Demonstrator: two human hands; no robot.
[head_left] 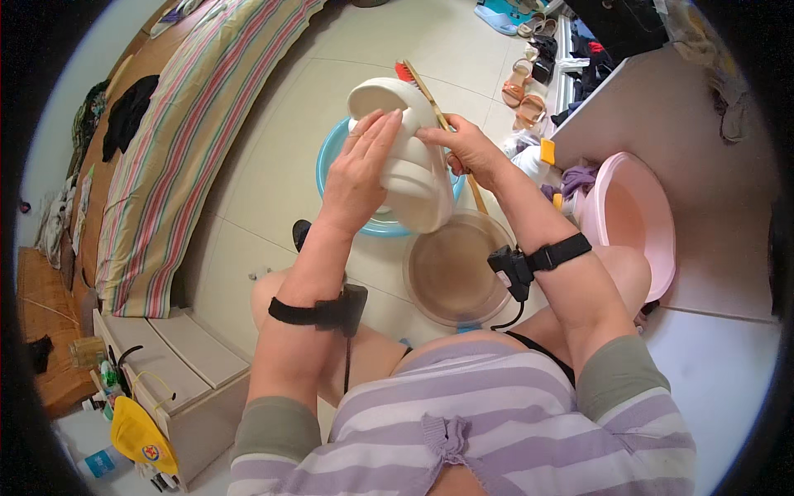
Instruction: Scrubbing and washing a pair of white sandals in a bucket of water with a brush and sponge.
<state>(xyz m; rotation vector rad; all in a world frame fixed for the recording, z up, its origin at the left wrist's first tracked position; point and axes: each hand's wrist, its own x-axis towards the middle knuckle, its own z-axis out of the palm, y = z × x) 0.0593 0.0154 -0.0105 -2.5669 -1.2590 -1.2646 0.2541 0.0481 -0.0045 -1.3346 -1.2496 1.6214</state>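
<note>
A thick white slipper point(409, 178) is held up over the blue basin point(328, 157). It looks tilted, with its open end away from me. My left hand point(356, 174) grips the slipper from the left, its fingers laid along the upper. My right hand point(471, 153) has the wooden handle of a brush point(423, 89) in its fingers, while its thumb presses on the slipper's right side. Red bristles show at the brush's far end, beyond the slipper. Most of the blue basin's inside is hidden by the slipper and hands.
A round basin of cloudy water point(455, 269) stands between my legs. To the right is a pink basin point(633, 223), with purple cloth point(579, 178) beside it. Orange sandals point(517, 83) and other shoes line the far right. A striped-covered bed point(190, 149) and low cabinet point(165, 355) flank the left.
</note>
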